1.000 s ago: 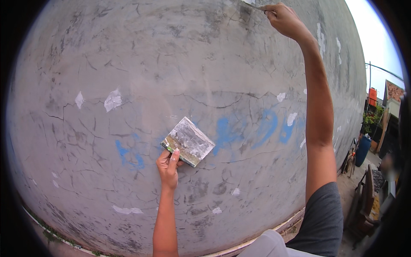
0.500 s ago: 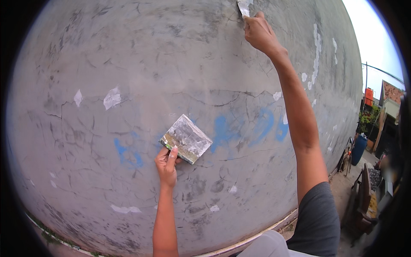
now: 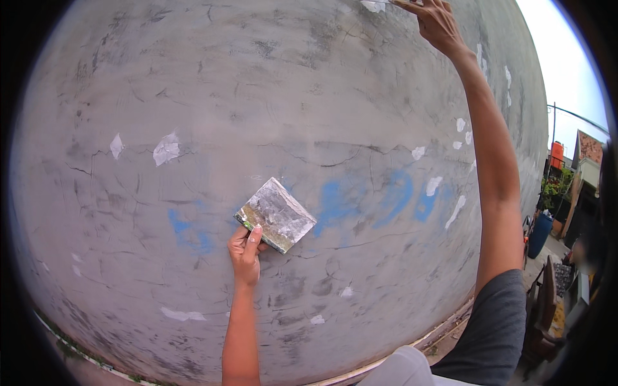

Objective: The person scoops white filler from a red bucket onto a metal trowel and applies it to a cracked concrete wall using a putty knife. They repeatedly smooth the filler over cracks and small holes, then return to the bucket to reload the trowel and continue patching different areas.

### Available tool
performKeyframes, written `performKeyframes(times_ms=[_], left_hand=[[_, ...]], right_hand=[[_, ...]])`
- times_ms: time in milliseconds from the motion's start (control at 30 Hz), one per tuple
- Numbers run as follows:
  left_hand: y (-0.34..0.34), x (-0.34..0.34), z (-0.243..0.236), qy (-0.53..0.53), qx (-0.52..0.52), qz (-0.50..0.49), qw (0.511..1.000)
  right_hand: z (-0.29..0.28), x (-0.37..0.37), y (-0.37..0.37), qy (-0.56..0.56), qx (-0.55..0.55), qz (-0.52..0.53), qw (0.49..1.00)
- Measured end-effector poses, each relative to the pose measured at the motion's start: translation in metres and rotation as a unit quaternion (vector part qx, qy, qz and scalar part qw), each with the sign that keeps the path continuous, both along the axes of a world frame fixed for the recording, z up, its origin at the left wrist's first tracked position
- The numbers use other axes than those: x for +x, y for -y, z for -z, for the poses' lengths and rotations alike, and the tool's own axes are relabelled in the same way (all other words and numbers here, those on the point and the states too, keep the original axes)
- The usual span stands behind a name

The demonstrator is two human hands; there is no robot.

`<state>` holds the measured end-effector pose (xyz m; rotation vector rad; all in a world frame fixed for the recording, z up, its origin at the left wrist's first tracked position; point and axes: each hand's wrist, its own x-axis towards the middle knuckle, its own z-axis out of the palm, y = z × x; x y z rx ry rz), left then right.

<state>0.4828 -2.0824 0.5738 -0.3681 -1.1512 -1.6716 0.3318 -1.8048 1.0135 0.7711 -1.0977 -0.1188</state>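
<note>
My left hand (image 3: 248,256) grips a square board (image 3: 275,215) by its lower-left edge, its surface coated with pale paste and some brownish smears, held in front of the cracked grey wall (image 3: 148,96). My right hand (image 3: 438,24) is raised high at the upper edge of the view, closed on a putty knife (image 3: 402,4), largely cut off, beside a white patch (image 3: 373,5) on the wall. More white patches (image 3: 166,149) dot the wall, and blue paint marks (image 3: 335,206) run across its middle.
At the far right are a blue barrel (image 3: 539,235), an orange tank (image 3: 557,154), plants, a building and a pile of furniture (image 3: 550,302). A pale edging (image 3: 412,344) runs along the wall's foot, with a strip of ground beside it.
My right hand dipped leftward with the knife half a second ago and has since moved up and to the right, leaving a white patch at the top. The board has shifted slightly left.
</note>
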Motion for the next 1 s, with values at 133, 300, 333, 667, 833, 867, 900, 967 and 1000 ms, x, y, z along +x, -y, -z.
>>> performKeyframes(times_ms=[133, 300, 333, 667, 833, 867, 900, 967, 1000], left_hand=[[-0.009, 0.005, -0.005, -0.015, 0.023, -0.015, 0.999], [-0.021, 0.006, -0.011, -0.026, 0.056, -0.042, 0.997], [-0.021, 0.005, -0.009, -0.03, 0.067, -0.047, 0.996], [-0.035, 0.001, -0.012, -0.057, 0.075, -0.115, 0.989], [-0.038, -0.002, -0.012, -0.069, 0.085, -0.13, 0.985], [-0.038, -0.004, -0.011, -0.067, 0.082, -0.128, 0.986], [-0.039, -0.007, -0.011, -0.069, 0.084, -0.128, 0.986], [-0.042, -0.005, -0.014, -0.072, 0.086, -0.133, 0.985], [-0.041, -0.004, -0.012, -0.071, 0.082, -0.134, 0.985]], right_hand=[[-0.016, -0.001, -0.002, -0.059, 0.04, 0.006, 0.997], [-0.044, -0.008, -0.012, -0.041, 0.106, -0.016, 0.993], [-0.045, -0.015, -0.016, -0.033, 0.116, -0.019, 0.993], [-0.044, -0.065, -0.089, -0.046, 0.078, -0.03, 0.995], [-0.049, -0.035, -0.054, 0.014, 0.101, -0.093, 0.99], [-0.055, -0.038, -0.047, -0.006, 0.12, -0.094, 0.988], [-0.06, -0.042, -0.043, -0.027, 0.139, -0.094, 0.985], [-0.064, -0.053, -0.04, -0.02, 0.141, -0.104, 0.984], [-0.064, -0.06, -0.043, 0.005, 0.142, -0.112, 0.983]])
